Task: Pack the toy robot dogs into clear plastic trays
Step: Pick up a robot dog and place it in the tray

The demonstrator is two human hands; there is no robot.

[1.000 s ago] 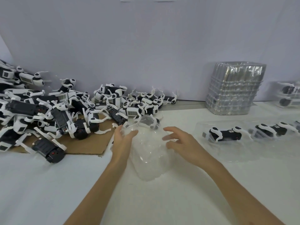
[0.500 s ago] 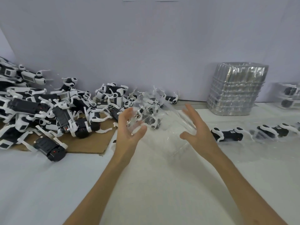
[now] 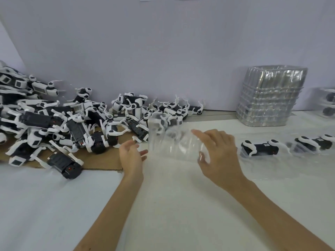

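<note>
A clear plastic tray [image 3: 172, 140] is held tilted above the white table in front of me. My right hand [image 3: 220, 154] holds its right end, with the thumb under the plastic and the fingers spread over the top. My left hand [image 3: 131, 156] hovers by the tray's left edge with relaxed fingers and holds nothing. A big pile of black-and-white toy robot dogs [image 3: 76, 122] lies at the left, partly on a cardboard sheet [image 3: 107, 160]. On the right, two packed dogs [image 3: 259, 148] [image 3: 315, 142] lie in clear trays on the table.
A tall stack of empty clear trays [image 3: 272, 96] stands at the back right against the grey wall. More packed trays [image 3: 328, 102] sit at the far right edge. One loose dog [image 3: 65, 163] lies at the cardboard's front edge.
The tray was lifted off the table and swung over to the right. My left hand has come off its left edge while my right hand keeps hold of it.
</note>
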